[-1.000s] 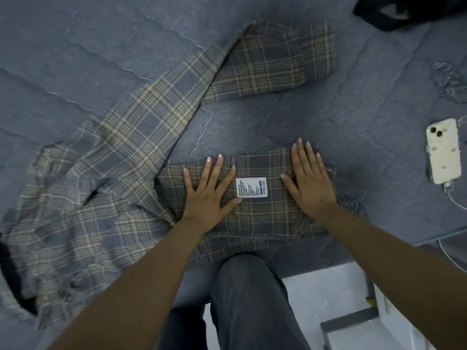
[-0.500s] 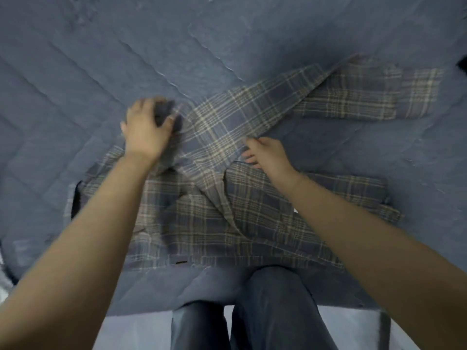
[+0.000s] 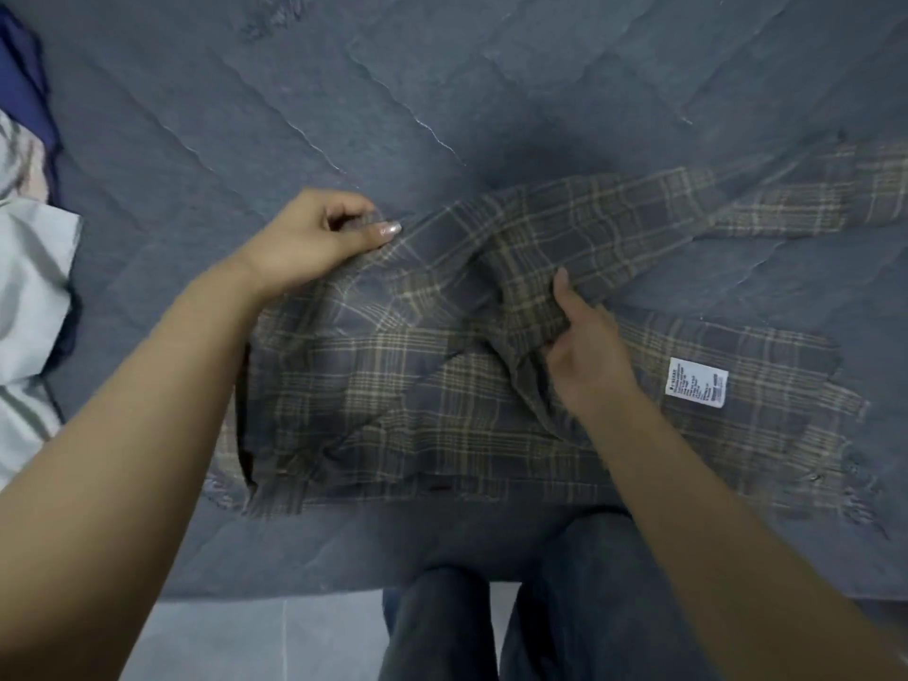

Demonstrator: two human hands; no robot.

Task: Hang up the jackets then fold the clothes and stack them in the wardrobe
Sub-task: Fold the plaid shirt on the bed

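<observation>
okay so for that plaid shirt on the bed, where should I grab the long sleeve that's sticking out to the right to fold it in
Judging by how it lies, take the sleeve near its far end, coming from above with the right hand. It stretches flat up and to the right across the bed cover, so the cuff end can swing back over the plaid shirt. The left hand already pinches the opposite edge.

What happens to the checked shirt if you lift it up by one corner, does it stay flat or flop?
Probably flops: the shirt already bends and creases where the right hand pinches it. It looks thin and likely light, since the left hand grips its edge with just fingertips. It shouldn't slide much on the quilted bed cover.
</observation>
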